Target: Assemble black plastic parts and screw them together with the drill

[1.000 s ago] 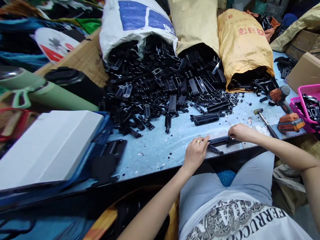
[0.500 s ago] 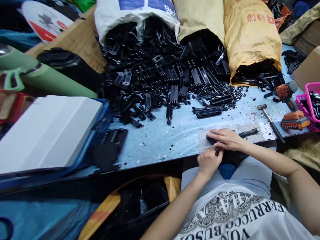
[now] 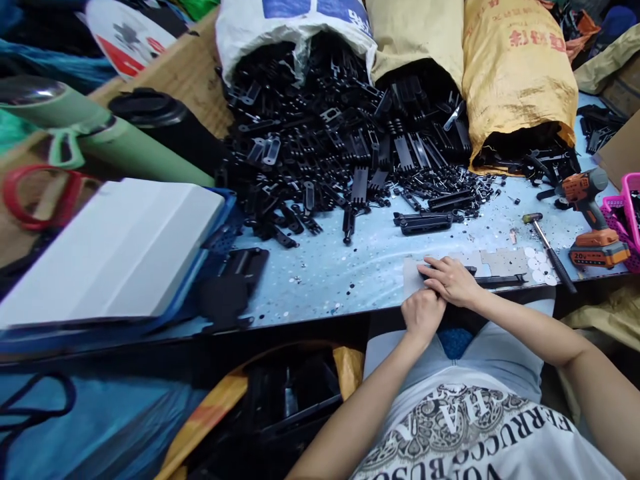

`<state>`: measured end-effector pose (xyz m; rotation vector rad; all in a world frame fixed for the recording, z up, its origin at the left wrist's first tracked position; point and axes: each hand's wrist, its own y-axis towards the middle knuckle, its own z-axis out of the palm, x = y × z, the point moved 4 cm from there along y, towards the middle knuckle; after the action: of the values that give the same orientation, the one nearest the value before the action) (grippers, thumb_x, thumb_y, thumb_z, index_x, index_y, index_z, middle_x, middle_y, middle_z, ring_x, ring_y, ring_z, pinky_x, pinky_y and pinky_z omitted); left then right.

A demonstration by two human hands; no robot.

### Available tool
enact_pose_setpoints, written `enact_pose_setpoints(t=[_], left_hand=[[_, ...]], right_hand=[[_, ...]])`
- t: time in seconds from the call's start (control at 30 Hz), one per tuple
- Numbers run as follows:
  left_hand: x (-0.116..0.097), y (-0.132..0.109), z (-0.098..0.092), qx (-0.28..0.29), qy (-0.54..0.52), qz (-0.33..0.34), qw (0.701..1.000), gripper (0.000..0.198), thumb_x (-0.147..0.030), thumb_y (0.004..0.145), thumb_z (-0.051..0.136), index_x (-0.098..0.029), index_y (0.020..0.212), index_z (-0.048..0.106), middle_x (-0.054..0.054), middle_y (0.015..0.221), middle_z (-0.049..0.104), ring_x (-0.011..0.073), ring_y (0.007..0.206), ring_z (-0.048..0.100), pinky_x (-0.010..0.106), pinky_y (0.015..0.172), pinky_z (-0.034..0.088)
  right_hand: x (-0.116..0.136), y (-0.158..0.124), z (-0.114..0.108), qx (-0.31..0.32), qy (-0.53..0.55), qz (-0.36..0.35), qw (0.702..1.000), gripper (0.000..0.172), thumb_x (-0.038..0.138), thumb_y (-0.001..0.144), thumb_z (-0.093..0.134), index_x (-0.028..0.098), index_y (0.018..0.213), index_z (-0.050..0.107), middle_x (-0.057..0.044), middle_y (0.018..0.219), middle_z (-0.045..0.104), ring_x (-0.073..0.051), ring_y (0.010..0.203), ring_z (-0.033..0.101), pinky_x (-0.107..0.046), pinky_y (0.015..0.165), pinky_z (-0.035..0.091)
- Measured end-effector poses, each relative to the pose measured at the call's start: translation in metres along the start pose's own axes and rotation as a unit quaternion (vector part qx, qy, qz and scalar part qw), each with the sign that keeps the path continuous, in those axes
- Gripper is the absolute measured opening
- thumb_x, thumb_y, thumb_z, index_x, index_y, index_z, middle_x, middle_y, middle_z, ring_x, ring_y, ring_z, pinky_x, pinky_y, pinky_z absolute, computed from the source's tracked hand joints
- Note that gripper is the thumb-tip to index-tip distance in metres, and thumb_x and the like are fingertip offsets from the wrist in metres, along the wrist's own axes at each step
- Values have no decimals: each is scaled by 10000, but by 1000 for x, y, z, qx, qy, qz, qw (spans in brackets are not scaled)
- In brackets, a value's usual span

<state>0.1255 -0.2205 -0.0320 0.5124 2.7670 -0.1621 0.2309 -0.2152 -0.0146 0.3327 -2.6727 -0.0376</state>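
Observation:
At the front edge of the bench, my right hand [image 3: 453, 281] lies over a black plastic part [image 3: 427, 276]. Its fingers are stretched out and cover most of the part. My left hand [image 3: 423, 315] is closed in a fist just below, against my right fingertips; whatever is inside it is hidden. Under both hands lies a pale sheet [image 3: 411, 279]. A long thin black strip [image 3: 501, 280] extends to the right of my right hand, beside a grey plate [image 3: 503, 262] and several white discs [image 3: 539, 267].
A large heap of black parts [image 3: 320, 153] spills from a white sack [image 3: 300, 27], near a yellow sack [image 3: 520, 73]. At right are a hammer [image 3: 550, 253], an orange drill [image 3: 593, 213] and a pink basket [image 3: 631, 207]. A white box [image 3: 110, 253] and green flask [image 3: 130, 147] stand left.
The camera view has swung a little left, so the bench things sit further right. My right hand still covers the part; my left fist remains close beside it.

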Motion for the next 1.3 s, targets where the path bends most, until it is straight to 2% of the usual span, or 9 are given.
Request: enact_pose_setpoints(t=[0.13, 0.33, 0.47, 0.57, 0.73, 0.87, 1.03, 1.2, 1.3], left_hand=[[-8, 1, 2, 28, -19, 12, 999, 341, -273, 856, 399, -113, 772, 688, 164, 718, 674, 257, 670, 648, 327, 599, 431], [-11, 12, -24, -80, -47, 258, 962, 288, -358, 862, 468, -169, 1004, 632, 141, 1028, 634, 275, 1052, 553, 382, 860, 425], [-32, 35, -12, -9, -32, 378, 925, 528, -472, 779, 595, -132, 1175, 513, 154, 1069, 600, 291, 1044, 529, 410, 870, 402], [-41, 46, 0, 40, -26, 390, 920, 471, -462, 797, 581, -123, 1119, 523, 122, 971, 612, 264, 960, 549, 378, 803, 406], [-40, 37, -1, 19, -1, 387, 922, 463, -441, 846, 513, -112, 1171, 498, 136, 1024, 596, 262, 980, 534, 375, 811, 389], [-36, 36, -7, -9, 74, 376, 924, 439, -388, 883, 460, -58, 1168, 510, 166, 962, 609, 257, 894, 557, 355, 723, 398], [-22, 30, -49, -54, 9, 440, 897, 420, -396, 931, 325, -145, 690, 561, 64, 632, 564, 173, 633, 532, 286, 573, 370], [-23, -28, -116, -7, -285, 526, 802, 466, -423, 950, 188, -181, 684, 486, 12, 565, 497, 123, 517, 448, 263, 494, 311], [-27, -56, -133, 17, -393, 496, 775, 472, -422, 950, 152, -185, 691, 467, -1, 531, 443, 119, 485, 411, 275, 486, 279]], right_hand=[[5, -5, -7, 3, 0, -10, 1000, 415, 351, 970, 318, 201, 1287, 539, -94, 1361, 481, -218, 1112, 487, -411, 954, 408], [-33, -73, -38, -166, -28, -43, 985, 421, 326, 933, 409, 192, 1326, 478, -154, 1342, 476, -255, 1228, 452, -473, 1004, 383], [-65, -99, -28, -160, -57, -59, 984, 396, 264, 929, 434, 182, 1314, 469, -139, 1174, 590, -212, 1031, 579, -359, 853, 486], [-76, -96, -23, -123, -101, -90, 983, 424, 302, 925, 461, 153, 1321, 447, -116, 995, 642, -195, 874, 596, -324, 751, 486], [-84, -86, -34, -48, -192, -153, 968, 411, 387, 942, 423, 167, 1285, 470, -80, 879, 636, -175, 756, 571, -293, 660, 436], [-86, -80, -49, -94, -279, -94, 951, 486, 554, 893, 420, 114, 871, 625, -84, 686, 585, -174, 638, 537, -287, 570, 362], [-44, -80, -71, -117, -204, -166, 958, 578, 647, 865, 360, 156, 595, 502, -30, 548, 493, -116, 491, 429, -274, 485, 259], [30, -96, -100, -51, 35, -310, 949, 558, 642, 883, 318, 184, 584, 427, 31, 485, 367, -97, 447, 373, -259, 460, 242], [54, -101, -102, -47, 156, -331, 930, 540, 583, 928, 269, 191, 588, 419, 35, 468, 341, -98, 430, 374, -259, 454, 253]])
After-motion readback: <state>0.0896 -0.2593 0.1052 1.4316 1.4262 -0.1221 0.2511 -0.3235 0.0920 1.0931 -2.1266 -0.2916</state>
